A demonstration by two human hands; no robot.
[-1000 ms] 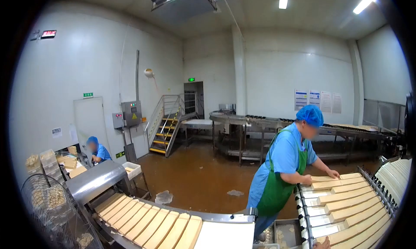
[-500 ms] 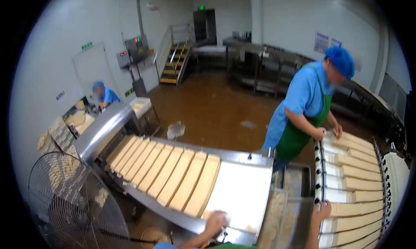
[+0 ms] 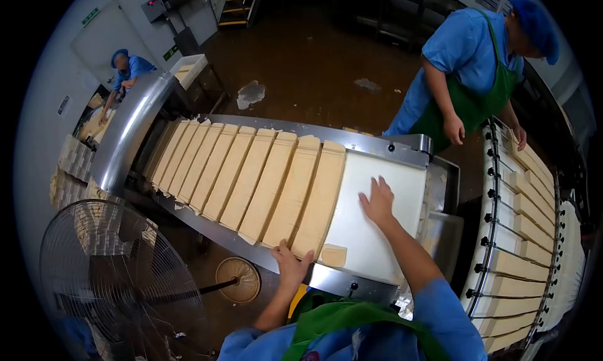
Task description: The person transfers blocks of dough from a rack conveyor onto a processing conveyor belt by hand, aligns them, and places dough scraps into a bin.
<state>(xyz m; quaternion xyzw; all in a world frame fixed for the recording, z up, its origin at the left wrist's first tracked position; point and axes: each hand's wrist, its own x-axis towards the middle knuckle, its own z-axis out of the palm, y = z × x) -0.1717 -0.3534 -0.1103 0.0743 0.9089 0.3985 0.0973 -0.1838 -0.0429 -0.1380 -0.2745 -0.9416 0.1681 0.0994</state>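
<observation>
Long beige slabs (image 3: 286, 185), which look like dough or tofu strips, lie side by side across the conveyor. At the near end of the rightmost slab (image 3: 320, 197) is my left hand (image 3: 292, 267), thumb and fingers spread against the slab ends. My right hand (image 3: 379, 202) is open over the bare white belt (image 3: 370, 241), fingers apart and holding nothing. A small cut piece (image 3: 333, 255) of the same beige material rests on the belt, just right of my left hand.
A second conveyor (image 3: 496, 235) with more beige strips runs along the right. Beside it stands a co-worker (image 3: 468, 65) in a green apron. A wire-guarded fan (image 3: 119, 279) is at lower left; another person (image 3: 129, 69) works beyond the metal hood (image 3: 135, 128).
My right hand has come from the right-hand conveyor to the white belt. My left hand has shifted left to the slab ends. The view has tilted down, and the co-worker's hands have lowered.
</observation>
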